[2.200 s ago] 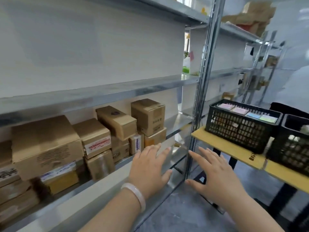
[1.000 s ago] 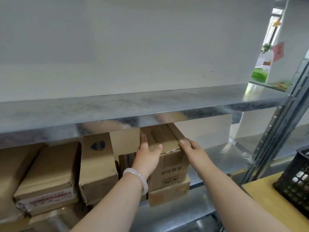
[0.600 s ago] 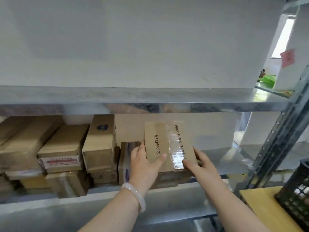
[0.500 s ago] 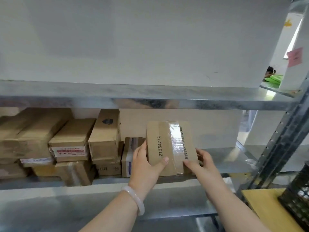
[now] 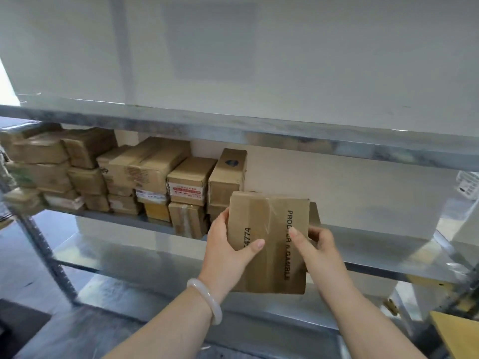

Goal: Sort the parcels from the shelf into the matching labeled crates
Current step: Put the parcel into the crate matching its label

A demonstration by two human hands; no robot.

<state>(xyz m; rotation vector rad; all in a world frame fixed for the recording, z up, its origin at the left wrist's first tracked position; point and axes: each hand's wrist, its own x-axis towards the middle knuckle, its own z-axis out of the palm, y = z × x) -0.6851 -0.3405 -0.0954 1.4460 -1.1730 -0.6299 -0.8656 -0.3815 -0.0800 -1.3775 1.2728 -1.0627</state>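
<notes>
A brown cardboard parcel (image 5: 269,229) with clear tape and black print is held in the air in front of the metal shelf (image 5: 388,257). My left hand (image 5: 228,250) grips its left side, thumb across the top face. My right hand (image 5: 315,244) grips its right side, thumb on the printed face. Several other cardboard parcels (image 5: 186,182) stay stacked on the shelf to the left. No crate is in view.
An upper shelf board (image 5: 285,136) runs just above the parcels. A perforated steel upright (image 5: 44,252) stands at the left. The corner of a yellow table (image 5: 458,332) shows at the bottom right. A lower shelf level (image 5: 155,294) lies beneath.
Both hands reached into the shelf, took hold of the rightmost parcel and drew it out towards me. My view swung left, so the black crate has left the frame.
</notes>
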